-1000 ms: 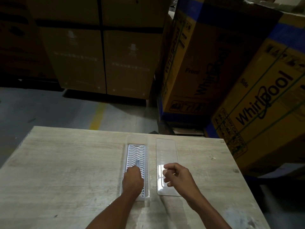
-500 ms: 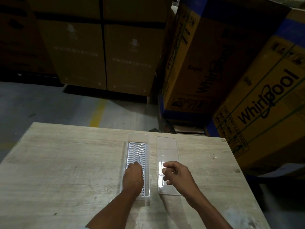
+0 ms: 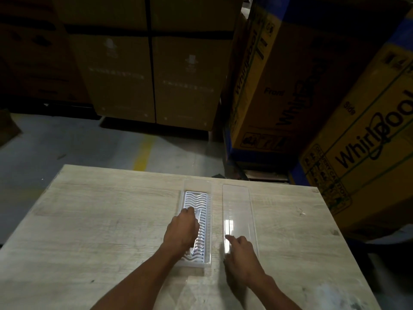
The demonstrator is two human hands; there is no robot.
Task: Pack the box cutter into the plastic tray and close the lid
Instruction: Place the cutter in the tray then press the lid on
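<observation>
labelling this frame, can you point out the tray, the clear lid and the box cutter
plastic tray (image 3: 206, 199): head view, ribbed far end.
clear lid (image 3: 237, 204): head view, flat middle panel.
box cutter (image 3: 198, 214): head view, grey tip beyond the left hand (image 3: 182, 231).

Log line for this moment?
left hand: seating box cutter in tray | right hand: on lid | lid: off
</observation>
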